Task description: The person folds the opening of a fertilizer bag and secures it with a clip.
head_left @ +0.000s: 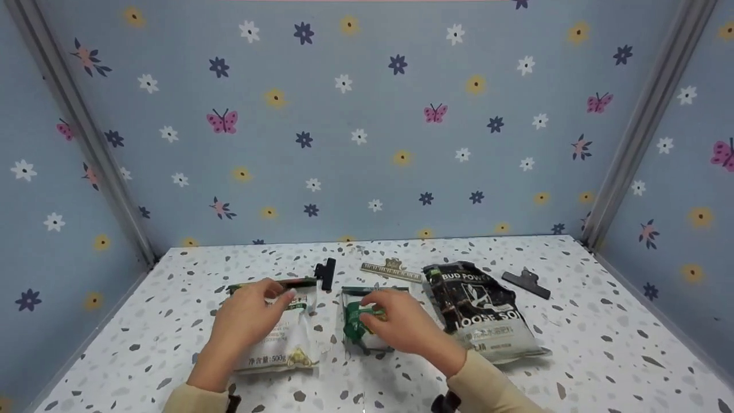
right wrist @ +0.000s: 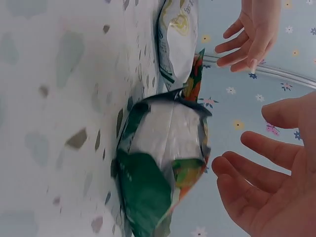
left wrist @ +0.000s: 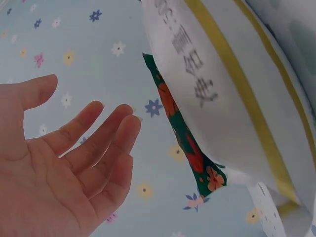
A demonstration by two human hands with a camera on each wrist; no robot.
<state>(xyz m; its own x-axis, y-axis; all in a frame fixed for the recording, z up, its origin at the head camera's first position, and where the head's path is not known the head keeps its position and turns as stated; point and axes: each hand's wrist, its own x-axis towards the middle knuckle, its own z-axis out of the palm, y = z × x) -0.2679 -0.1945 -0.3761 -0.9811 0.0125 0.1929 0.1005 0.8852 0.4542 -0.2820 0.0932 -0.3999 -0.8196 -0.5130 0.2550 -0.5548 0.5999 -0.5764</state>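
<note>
My left hand [head_left: 249, 315] hovers over a white bag [head_left: 281, 344] printed "500g", its fingers relaxed and holding nothing. In the left wrist view a gap separates those fingers from the bag [left wrist: 217, 84] and its green flowered top strip [left wrist: 182, 133]. Over a smaller green and white packet [head_left: 352, 330] hangs my right hand [head_left: 401, 324], which partly covers it. The right wrist view has its loosely bent fingers apart from that crumpled packet [right wrist: 143, 192], with nothing in their grasp. The left hand [right wrist: 256, 34] shows there too, beyond the white bag [right wrist: 177, 44].
A black "Loose Soil" bag [head_left: 476, 298] lies to the right on the speckled table [head_left: 596, 350]. Behind the bags are a black clip [head_left: 327, 274] and a gold clip with ruler-like marks [head_left: 391, 271]. Another black clip [head_left: 527, 283] lies at right. Flowered walls [head_left: 367, 115] enclose the table.
</note>
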